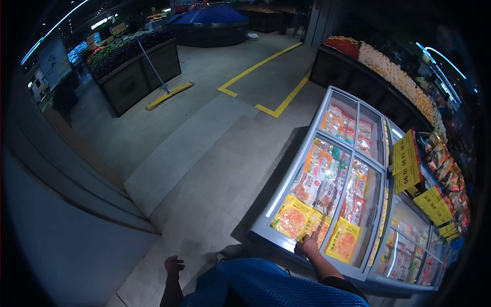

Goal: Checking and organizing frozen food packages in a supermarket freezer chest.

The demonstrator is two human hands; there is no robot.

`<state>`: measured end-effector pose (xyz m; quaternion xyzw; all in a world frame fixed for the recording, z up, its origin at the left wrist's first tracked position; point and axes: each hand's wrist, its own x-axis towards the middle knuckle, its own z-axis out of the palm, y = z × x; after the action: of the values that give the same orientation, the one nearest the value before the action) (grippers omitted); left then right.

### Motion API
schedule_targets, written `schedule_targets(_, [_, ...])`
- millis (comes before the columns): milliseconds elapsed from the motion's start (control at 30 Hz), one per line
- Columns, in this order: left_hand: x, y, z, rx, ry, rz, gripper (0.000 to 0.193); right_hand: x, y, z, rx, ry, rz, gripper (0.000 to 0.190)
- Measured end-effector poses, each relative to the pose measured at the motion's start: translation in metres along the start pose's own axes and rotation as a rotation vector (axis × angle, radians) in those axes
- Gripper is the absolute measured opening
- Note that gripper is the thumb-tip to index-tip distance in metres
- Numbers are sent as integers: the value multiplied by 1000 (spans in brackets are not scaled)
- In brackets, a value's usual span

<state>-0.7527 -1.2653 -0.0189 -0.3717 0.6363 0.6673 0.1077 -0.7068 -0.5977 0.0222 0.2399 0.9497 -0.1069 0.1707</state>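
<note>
My right hand [310,244] reaches over the near rim of a chest freezer [282,241], its fingers over the glass above the yellow packets; whether it touches the glass I cannot tell. Under the sliding glass lie yellow food packets [292,217] with a round flatbread pictured on them, and white and red bags [305,186] behind. My left hand [174,264] hangs at the lower left above the tiled floor, fingers loosely curled, holding nothing. Blue mesh fabric [261,282] covers the front of my body.
A yellow dust mop [170,96] leans on a dark vegetable stand [142,73]. Yellow tape [284,105] marks the floor ahead. More freezers with yellow price signs [406,163] and snack bags stand at right, a produce stand [345,73] behind. A pale wall [76,238] rises at left.
</note>
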Motion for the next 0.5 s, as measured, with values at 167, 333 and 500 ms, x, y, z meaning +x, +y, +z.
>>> schedule_targets(167, [48,60,42,71,-62,192,25,9,2,22,41,72,83,58])
schedule_targets(333, [57,135,140,400,-222,222,24,3,-19,5,57,74,151,63])
schedule_targets(500, [82,201,206,502,-413,227,23,-5,-35,-9,158,83,265,61])
